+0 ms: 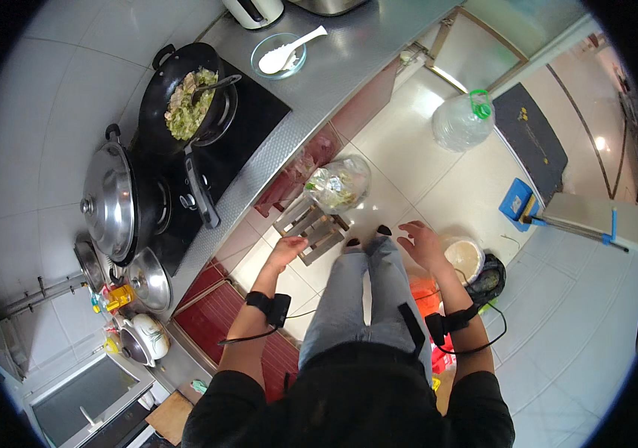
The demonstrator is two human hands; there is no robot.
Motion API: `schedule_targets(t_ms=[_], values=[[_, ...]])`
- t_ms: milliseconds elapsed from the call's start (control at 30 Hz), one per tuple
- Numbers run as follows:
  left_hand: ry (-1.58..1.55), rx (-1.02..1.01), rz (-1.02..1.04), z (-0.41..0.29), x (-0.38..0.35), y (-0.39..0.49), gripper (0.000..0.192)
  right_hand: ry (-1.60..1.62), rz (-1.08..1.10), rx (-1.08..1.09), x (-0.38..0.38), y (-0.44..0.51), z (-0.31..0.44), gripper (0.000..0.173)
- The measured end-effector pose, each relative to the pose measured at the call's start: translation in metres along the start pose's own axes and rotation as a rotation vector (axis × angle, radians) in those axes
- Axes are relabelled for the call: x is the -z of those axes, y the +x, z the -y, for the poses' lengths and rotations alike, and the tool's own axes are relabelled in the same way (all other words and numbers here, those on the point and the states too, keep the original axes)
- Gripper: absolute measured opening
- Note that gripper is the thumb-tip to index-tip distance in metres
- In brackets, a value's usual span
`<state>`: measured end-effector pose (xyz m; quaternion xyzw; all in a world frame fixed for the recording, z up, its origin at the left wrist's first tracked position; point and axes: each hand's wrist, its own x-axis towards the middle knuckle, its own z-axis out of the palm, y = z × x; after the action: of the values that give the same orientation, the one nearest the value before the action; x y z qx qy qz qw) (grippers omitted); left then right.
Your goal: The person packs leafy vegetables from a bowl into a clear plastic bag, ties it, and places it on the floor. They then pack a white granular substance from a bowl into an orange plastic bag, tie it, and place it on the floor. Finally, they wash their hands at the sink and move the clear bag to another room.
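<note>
My left hand [286, 251] hangs beside the counter edge, above a slatted wooden rack [321, 245] on the floor. Nothing shows in it, and its fingers are loosely bent. In front of my right thigh, my right hand [422, 244] has its fingers apart and holds nothing. A white bucket [466, 259] stands on the floor just beyond it. On the black cooktop [263, 112] sits a wok [153, 106] of chopped green vegetable and pale pieces [190, 106], with a ladle [219, 84] resting in it. Next to the wok stands a lidded pan [109, 201].
A glass bowl [301, 63] with a white spoon [291, 53] lies on the metal counter [347, 45]. The floor holds a bagged bin [347, 182], a large clear plastic bottle [461, 124] and a blue dustpan [515, 204]. Another lid [151, 279] and yellow bottle [120, 297] stand left.
</note>
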<state>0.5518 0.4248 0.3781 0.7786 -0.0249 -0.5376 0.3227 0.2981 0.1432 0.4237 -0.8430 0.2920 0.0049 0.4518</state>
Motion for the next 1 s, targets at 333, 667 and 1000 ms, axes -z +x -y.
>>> schedule_targets(t_ms=[333,667,1000], values=[[-0.157,0.261,-0.114,0.102,-0.030,0.266,0.030,0.105,0.150,-0.209,-0.169,0.168,-0.120,0.032],[-0.532,0.216,0.031,0.140,-0.053,0.352,0.039,0.195,0.343,-0.014,-0.332,0.260,-0.202,0.040],[-0.669,0.287,-0.092,0.134,-0.064,0.332,0.023,0.578,0.097,-0.307,-0.327,0.271,-0.202,0.040]])
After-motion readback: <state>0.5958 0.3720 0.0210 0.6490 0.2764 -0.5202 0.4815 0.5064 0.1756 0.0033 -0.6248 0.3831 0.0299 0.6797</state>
